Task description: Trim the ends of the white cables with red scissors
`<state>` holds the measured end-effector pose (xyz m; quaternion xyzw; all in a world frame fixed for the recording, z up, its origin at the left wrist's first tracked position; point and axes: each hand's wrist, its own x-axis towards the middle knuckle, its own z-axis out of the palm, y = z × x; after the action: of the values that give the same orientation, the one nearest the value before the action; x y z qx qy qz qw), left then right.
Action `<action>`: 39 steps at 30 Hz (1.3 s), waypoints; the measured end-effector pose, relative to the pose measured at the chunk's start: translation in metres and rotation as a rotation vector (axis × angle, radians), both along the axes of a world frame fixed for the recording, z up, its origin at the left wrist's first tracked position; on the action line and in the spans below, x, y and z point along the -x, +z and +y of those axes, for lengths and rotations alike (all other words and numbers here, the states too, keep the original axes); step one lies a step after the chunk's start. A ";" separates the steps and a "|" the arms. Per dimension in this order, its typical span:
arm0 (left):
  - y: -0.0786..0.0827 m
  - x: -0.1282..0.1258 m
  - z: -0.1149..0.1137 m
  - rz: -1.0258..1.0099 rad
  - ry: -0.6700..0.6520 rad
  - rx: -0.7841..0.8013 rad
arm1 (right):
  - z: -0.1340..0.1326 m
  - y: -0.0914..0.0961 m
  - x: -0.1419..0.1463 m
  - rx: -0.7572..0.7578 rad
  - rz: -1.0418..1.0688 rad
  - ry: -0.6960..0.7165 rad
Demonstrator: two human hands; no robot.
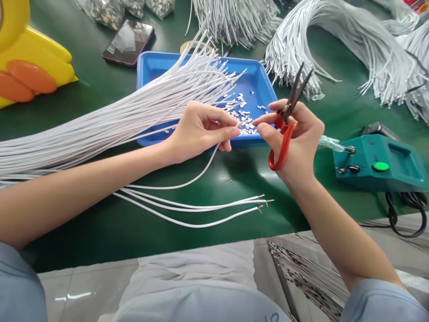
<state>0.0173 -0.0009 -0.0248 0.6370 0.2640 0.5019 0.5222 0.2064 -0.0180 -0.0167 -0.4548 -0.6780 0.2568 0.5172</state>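
Observation:
My left hand (201, 129) pinches the end of a single white wire (197, 175) that curves down over the green table. My right hand (295, 134) grips red-handled scissors (284, 120) with the blades pointing up, and its fingertips meet the left hand's at the wire end. Both hands hover at the front edge of a blue tray (150, 67) scattered with small metal terminals (244, 118). A big bundle of white wires (100, 125) lies across the tray from the left. Three loose wires (201, 208) with stripped ends rest below the hands.
A teal box with a green button (380, 163) and a black cord sits on the right. More white wire bundles (335, 40) fill the back right. A phone (129, 42), bags of metal parts (107, 11) and a yellow-orange toy (30, 62) stand at the back left.

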 end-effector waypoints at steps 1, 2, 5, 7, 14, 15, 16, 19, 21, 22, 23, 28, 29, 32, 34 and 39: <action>0.000 0.000 0.000 0.027 -0.012 0.009 | -0.001 0.000 0.000 0.013 0.011 0.024; 0.000 0.001 0.001 0.054 -0.019 0.012 | -0.002 0.000 0.001 0.028 0.019 0.045; 0.000 0.001 0.002 0.136 -0.033 -0.006 | -0.006 0.001 0.003 0.054 0.054 0.096; 0.001 0.001 0.002 0.172 -0.045 -0.009 | -0.010 0.002 0.005 0.048 0.065 0.118; 0.005 -0.003 0.000 0.177 -0.064 -0.007 | -0.010 0.002 0.005 0.033 0.082 0.123; 0.005 -0.003 -0.001 0.176 -0.062 -0.005 | -0.010 0.002 0.005 0.032 0.074 0.119; 0.005 -0.003 -0.001 0.177 -0.061 -0.002 | -0.009 0.001 0.005 0.033 0.060 0.109; 0.004 -0.004 -0.001 0.191 -0.054 -0.004 | -0.011 0.000 0.006 0.039 -0.006 0.070; 0.003 -0.004 -0.002 0.204 -0.044 -0.012 | -0.012 0.000 0.007 0.035 -0.050 0.045; 0.003 -0.004 -0.002 0.205 -0.041 -0.015 | -0.013 0.000 0.007 0.035 -0.070 0.033; 0.002 -0.005 -0.002 0.201 -0.043 -0.020 | -0.013 0.001 0.008 0.034 -0.084 0.024; -0.001 -0.005 -0.002 0.119 -0.098 0.003 | -0.012 0.002 0.008 0.044 -0.040 0.029; -0.001 -0.005 -0.002 0.098 -0.115 0.026 | -0.012 0.002 0.008 0.052 -0.018 0.041; 0.000 -0.005 -0.002 0.062 -0.179 0.087 | -0.009 0.002 0.005 0.075 0.064 0.114; 0.001 -0.004 -0.003 0.059 -0.230 0.112 | -0.008 0.003 0.003 0.082 0.109 0.170; 0.003 -0.002 -0.006 0.036 -0.353 0.215 | -0.010 0.006 0.004 0.063 0.063 0.175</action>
<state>0.0194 -0.0070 -0.0219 0.6227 0.2096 0.3600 0.6624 0.2029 -0.0282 -0.0106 -0.4015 -0.6902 0.3363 0.4994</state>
